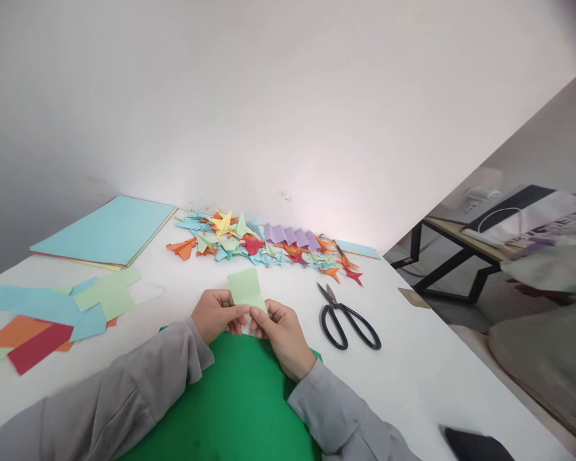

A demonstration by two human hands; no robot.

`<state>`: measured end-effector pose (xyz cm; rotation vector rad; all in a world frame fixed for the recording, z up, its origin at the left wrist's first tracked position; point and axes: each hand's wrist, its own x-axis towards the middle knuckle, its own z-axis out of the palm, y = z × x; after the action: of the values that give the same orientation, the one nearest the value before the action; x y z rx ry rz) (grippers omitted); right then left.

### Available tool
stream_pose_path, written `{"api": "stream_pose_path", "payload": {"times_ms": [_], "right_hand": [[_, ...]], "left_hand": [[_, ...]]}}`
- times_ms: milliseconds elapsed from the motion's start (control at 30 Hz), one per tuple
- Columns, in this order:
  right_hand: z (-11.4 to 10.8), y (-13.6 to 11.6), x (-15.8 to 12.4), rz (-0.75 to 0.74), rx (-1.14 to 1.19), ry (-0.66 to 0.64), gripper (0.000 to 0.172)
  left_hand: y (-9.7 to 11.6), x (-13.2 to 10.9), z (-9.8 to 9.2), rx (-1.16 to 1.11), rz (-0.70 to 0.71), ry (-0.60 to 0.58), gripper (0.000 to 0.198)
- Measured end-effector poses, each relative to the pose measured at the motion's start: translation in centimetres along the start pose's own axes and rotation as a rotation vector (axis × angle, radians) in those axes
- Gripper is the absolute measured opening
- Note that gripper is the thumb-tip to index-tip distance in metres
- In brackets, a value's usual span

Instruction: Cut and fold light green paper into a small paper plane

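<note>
A small light green folded paper [244, 288] stands up between my two hands, above a dark green sheet [240, 403] lying on the white table [413, 371]. My left hand [214, 314] pinches the paper's lower left edge with closed fingers. My right hand [281, 330] pinches its lower right edge. Both sleeves are grey.
Black scissors [348, 317] lie shut just right of my right hand. A heap of several folded coloured paper figures [264, 246] sits at the back by the wall. A stack of coloured sheets [108, 230] lies back left, loose paper scraps [48, 317] at left. The table edge runs along the right.
</note>
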<state>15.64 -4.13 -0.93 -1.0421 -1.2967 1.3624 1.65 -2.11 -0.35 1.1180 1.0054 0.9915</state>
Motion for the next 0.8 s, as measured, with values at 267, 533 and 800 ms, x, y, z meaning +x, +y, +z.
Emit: {"api": "stream_pose_path", "payload": {"times_ms": [267,533,800], "right_hand": [[0.01,0.00,0.04,0.005,-0.036,-0.075,0.027],[0.01,-0.01,0.01,0.014,-0.111,-0.115,0.025],[0.46,0.05,-0.08,-0.019,-0.160,-0.048,0.029]], "left_hand": [[0.14,-0.08,-0.03,-0.123,-0.042,0.033,0.032],[0.27,-0.04,-0.05,-0.156,-0.049,-0.011,0.034],[0.18,-0.05,0.16,-0.144,-0.050,0.025,0.038]]}}
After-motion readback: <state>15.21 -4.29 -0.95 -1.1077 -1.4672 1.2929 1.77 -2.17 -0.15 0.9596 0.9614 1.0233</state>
